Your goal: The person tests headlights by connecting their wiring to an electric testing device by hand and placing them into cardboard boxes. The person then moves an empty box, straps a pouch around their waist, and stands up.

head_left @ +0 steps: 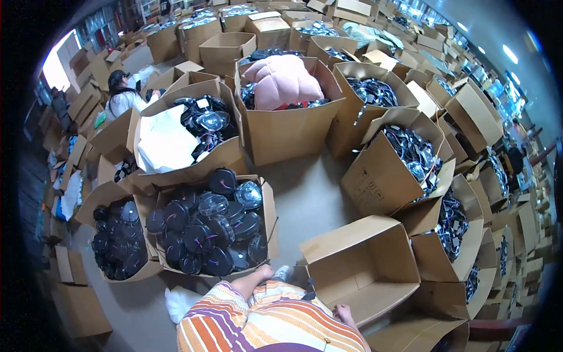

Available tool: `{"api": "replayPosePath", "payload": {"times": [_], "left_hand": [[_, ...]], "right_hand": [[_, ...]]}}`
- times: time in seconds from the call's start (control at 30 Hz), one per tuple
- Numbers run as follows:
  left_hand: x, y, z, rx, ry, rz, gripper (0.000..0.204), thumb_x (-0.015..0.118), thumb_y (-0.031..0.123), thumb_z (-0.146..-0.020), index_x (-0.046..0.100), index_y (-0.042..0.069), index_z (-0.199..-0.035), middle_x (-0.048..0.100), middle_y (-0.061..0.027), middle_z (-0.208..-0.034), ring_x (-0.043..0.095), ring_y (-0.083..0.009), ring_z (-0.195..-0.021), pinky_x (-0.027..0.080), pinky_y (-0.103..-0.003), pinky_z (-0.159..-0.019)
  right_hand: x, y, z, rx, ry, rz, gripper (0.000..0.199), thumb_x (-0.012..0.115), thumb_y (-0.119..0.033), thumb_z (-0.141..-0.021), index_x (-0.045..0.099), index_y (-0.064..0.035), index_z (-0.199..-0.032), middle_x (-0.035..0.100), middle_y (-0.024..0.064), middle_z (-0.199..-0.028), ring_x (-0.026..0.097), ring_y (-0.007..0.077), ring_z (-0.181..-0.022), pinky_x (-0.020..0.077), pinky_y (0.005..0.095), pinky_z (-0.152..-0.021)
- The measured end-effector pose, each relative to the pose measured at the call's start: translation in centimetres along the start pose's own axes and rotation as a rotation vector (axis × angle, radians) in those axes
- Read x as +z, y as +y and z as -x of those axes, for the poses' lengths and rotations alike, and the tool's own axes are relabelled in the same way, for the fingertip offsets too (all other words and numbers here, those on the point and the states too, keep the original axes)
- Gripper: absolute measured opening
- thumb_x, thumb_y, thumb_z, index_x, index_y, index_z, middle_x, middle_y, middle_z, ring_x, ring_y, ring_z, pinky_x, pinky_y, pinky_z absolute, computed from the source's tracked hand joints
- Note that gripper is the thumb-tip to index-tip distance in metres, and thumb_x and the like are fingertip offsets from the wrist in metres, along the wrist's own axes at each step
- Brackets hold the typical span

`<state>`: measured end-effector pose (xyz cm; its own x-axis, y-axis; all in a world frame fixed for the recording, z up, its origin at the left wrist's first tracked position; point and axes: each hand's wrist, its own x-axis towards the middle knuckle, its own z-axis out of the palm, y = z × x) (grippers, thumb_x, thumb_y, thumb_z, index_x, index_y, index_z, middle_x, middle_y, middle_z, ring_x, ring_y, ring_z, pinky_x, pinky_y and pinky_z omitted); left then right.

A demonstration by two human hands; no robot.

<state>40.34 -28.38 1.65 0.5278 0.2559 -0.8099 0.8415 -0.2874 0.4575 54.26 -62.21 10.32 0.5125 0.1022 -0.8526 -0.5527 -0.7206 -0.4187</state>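
My left hand (pixel 264 272) hangs low in front of me, beside the near right corner of a cardboard box (pixel 271 220) heaped with round black lamps (pixel 196 237). Its fingers are too small and turned away to make out. To the right, my right hand (pixel 341 311) is curled at the near left side of an open cardboard box (pixel 352 242), whose brown inside shows. Whether the fingers grip its edge or anything else is hidden. One lamp with a clear lens (pixel 248 195) lies at the far right of the heap.
Another box of black lamps (pixel 120 240) stands at the left. Ahead is a carton with a pink cushion (pixel 284 82) on top. Cartons of wired lamp parts (pixel 410 152) line the right. A person (pixel 123 94) is at the far left. Grey floor (pixel 308 193) lies between the boxes.
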Motion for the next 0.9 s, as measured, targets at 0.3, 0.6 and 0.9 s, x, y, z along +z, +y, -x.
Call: {"api": "replayPosePath", "payload": {"times": [0.3,0.6,0.9], "left_hand": [[-0.2,-0.5,0.2,0.028,0.029,-0.047,0.02,0.041,0.008,-0.065,0.059,0.009,-0.075,0.057,-0.0067,-0.069,0.054,-0.0138,-0.06,0.042,-0.024,-0.058],[-2.0,1.7,1.9,0.036,-0.027,0.053,0.014,0.048,0.011,-0.066,0.059,0.006,-0.073,0.056,-0.0067,-0.065,0.052,-0.0137,-0.056,0.042,-0.024,-0.056],[-2.1,2.4,2.2,0.008,-0.065,0.192,0.013,0.048,0.008,-0.066,0.058,0.003,-0.072,0.056,-0.0091,-0.066,0.052,-0.0145,-0.057,0.042,-0.025,-0.054]], "right_hand": [[0.4,0.0,0.7,0.015,0.01,0.027,0.022,0.041,-0.018,-0.071,0.051,0.0002,-0.077,0.053,0.0089,-0.062,0.048,0.0136,-0.049,0.0371,0.0225,-0.041],[0.7,0.8,-0.6,0.032,0.036,0.006,0.02,0.041,-0.017,-0.071,0.05,-0.0007,-0.078,0.053,0.0089,-0.061,0.047,0.0119,-0.047,0.0347,0.0204,-0.036],[0.9,1.7,-0.5,-0.011,0.113,-0.067,0.021,0.043,-0.02,-0.068,0.054,-0.0019,-0.065,0.051,0.0075,-0.051,0.044,0.0122,-0.041,0.0349,0.0245,-0.038]]}}
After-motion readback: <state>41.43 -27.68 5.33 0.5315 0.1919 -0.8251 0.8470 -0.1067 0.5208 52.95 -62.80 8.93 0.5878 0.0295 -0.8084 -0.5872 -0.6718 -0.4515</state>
